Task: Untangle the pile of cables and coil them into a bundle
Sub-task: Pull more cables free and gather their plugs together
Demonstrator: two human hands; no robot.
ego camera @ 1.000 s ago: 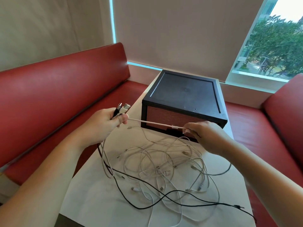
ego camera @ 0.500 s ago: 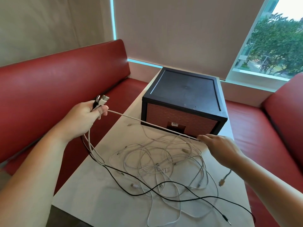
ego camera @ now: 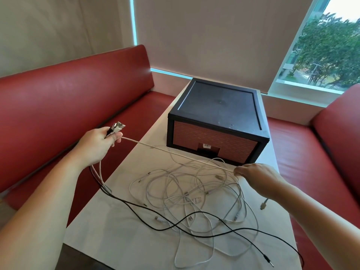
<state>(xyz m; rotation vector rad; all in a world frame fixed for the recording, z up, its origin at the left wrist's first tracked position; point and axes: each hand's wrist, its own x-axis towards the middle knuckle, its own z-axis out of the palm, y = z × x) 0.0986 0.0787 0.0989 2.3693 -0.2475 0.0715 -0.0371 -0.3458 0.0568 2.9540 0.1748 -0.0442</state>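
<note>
Left hand (ego camera: 97, 147) gripping several plug ends (ego camera: 117, 127) left of box (ego camera: 218, 117) | right hand (ego camera: 257, 176) pinching taut beige cable (ego camera: 175, 155) before box | pile (ego camera: 194, 191) lying tangled; coiling not begun.

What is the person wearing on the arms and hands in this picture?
Nothing that shows. The left hand and right hand are bare: no gloves, and no ring or watch in view. The left arm and right arm are bare too, with no sleeve up to the picture's edge.
</note>
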